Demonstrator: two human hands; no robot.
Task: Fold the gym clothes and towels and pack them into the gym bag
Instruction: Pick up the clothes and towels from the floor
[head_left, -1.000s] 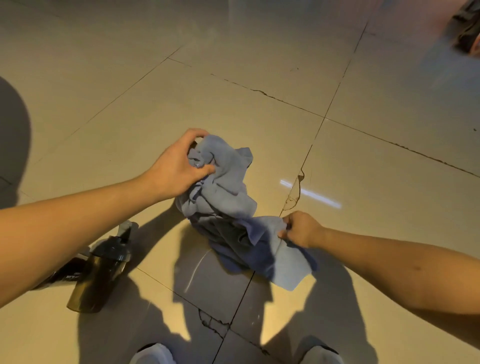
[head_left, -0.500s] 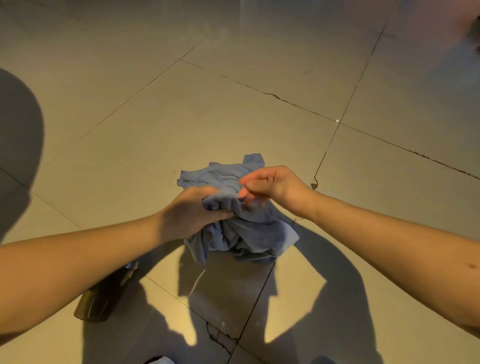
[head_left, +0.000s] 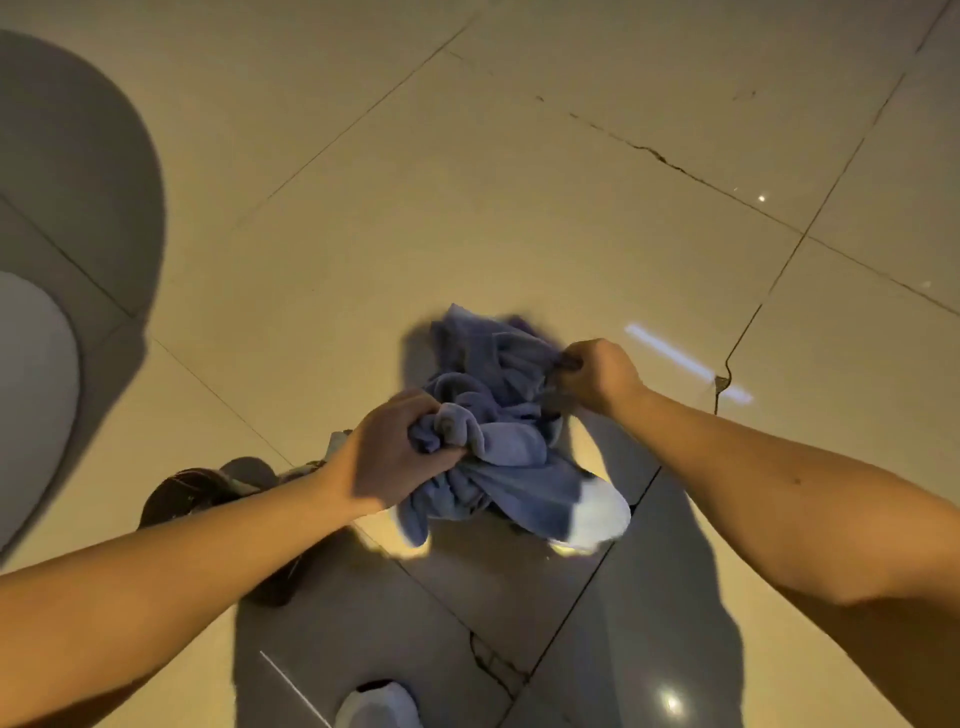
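Behind the left forearm (head_left: 208, 561), a dark bottle (head_left: 192, 493), perhaps, near the towel (head_left: 519, 452).

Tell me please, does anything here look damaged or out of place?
Yes. A floor tile near the shoe is cracked, and a dark bottle seems to lie on its side under the left forearm. The towel is crumpled.

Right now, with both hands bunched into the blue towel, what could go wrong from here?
1. The left grip and right grip each hold a wad of the blue towel, not a corner, so a fold may come out lumpy.
2. The towel's loose end hangs low toward the tiled floor and may drag.
3. The dark bottle lies under the left forearm; a low swing could knock it.
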